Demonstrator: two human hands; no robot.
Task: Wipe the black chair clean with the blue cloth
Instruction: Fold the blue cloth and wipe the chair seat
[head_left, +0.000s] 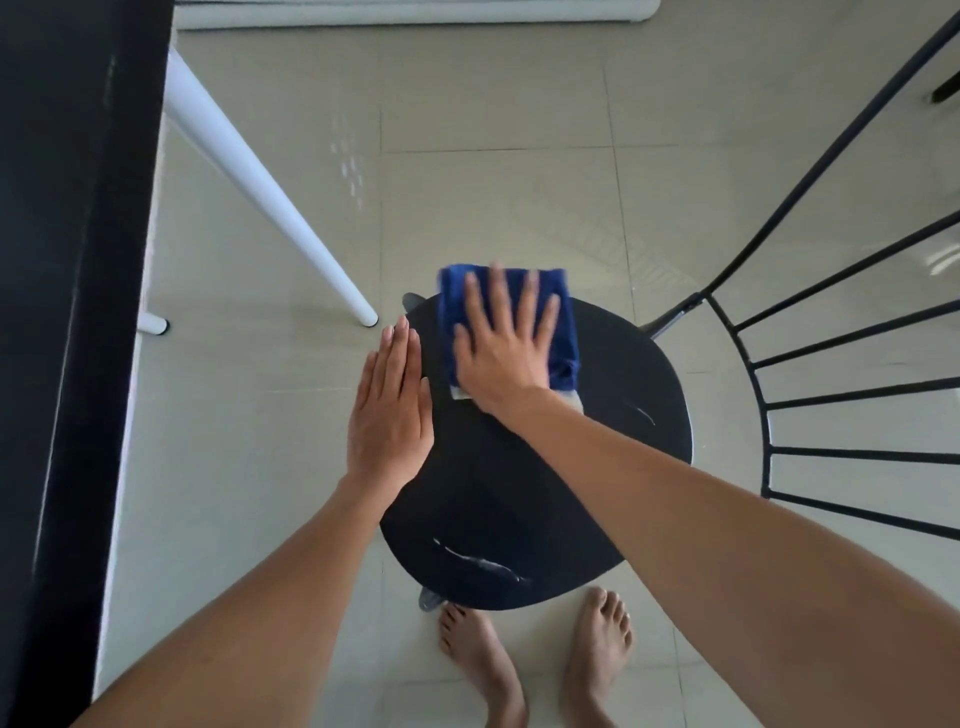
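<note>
While your bare feet (535, 660) stand at the near rim, the black chair (524, 499) shows pale streaks (480, 561) on its seat close to you. Your left hand (389, 410) lies flat, fingers straight, at the seat's left edge, holding nothing. Farther out, your right hand (506, 345) presses the blue cloth (563, 317) with spread fingers at the seat's far edge. Soft and limp, it likely bunches; keep your palm centred on it. Beyond lie a white table leg (270, 192) and tiled floor (493, 104).
</note>
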